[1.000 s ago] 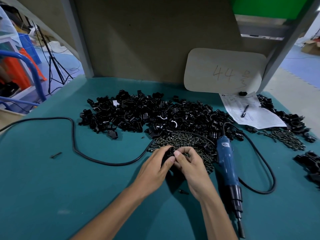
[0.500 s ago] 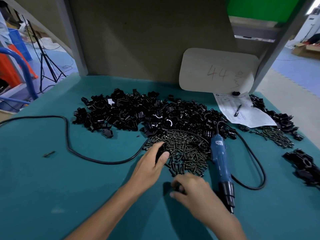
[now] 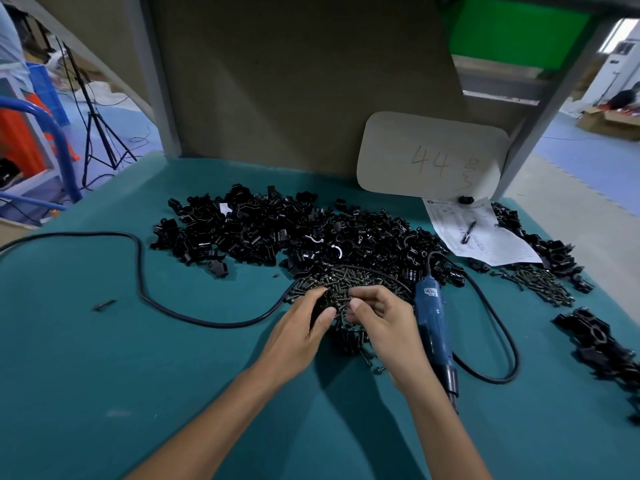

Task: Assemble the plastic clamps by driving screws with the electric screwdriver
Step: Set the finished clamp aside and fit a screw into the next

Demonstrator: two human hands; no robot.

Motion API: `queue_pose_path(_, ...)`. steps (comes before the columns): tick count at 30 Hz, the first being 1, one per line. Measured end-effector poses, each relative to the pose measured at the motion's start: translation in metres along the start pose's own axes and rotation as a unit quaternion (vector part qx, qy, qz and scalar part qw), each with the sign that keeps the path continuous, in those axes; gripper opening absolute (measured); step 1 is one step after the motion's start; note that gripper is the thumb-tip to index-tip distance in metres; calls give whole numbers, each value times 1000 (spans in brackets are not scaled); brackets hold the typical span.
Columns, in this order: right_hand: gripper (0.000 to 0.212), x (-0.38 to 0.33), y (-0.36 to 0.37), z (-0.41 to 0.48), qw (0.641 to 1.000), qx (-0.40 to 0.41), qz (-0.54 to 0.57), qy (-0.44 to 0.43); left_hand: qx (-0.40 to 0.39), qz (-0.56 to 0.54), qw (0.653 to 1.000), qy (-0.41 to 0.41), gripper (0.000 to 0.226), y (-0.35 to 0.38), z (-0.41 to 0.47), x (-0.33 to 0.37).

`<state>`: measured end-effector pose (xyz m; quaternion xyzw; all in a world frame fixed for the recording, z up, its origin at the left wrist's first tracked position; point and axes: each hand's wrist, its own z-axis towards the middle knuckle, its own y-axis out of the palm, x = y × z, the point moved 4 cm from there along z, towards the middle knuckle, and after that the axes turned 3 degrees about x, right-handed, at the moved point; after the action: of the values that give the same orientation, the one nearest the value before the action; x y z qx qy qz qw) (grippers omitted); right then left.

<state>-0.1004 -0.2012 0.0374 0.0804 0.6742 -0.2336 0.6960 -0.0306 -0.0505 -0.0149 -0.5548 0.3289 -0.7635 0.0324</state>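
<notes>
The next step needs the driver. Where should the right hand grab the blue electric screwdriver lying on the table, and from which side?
Probably grip the blue body of the electric screwdriver, coming from above with the right hand beside it. It lies flat, bit end toward the person, cord leaving the far end.

A big pile of black plastic clamps (image 3: pixel 294 230) lies spread across the back of the green bench (image 3: pixel 104 375). Just in front of it sits a heap of small dark screws (image 3: pixel 349 282). One black clamp piece (image 3: pixel 320 304) is tucked in the left hand (image 3: pixel 298 327). The blue electric screwdriver (image 3: pixel 434 327) lies flat on the bench beside the screws, its dark tip pointing toward the person. More screws (image 3: pixel 540 282) and clamps (image 3: pixel 595 344) lie at the right.
</notes>
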Motion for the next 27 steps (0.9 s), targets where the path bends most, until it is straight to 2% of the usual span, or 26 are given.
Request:
queue_pose_path(11,11,8,2,15,997,-73,15,30,-3,16,1000,20,54,0,0,1)
queue_pose_path(14,6,9,1,21,994,-95,-37,32,1,27,999,20,57,0,-1,0)
queue_pose_path(20,34,3,10,26,961,-115,-250,-35,4,40,999,29,50,0,-1,0)
queue_pose_path(24,30,6,7,27,957,-198,-212,14,7,45,998,32,49,0,-2,0)
queue_pose_path(27,44,4,7,28,951,-206,-232,-12,1,52,998,44,41,0,-2,2)
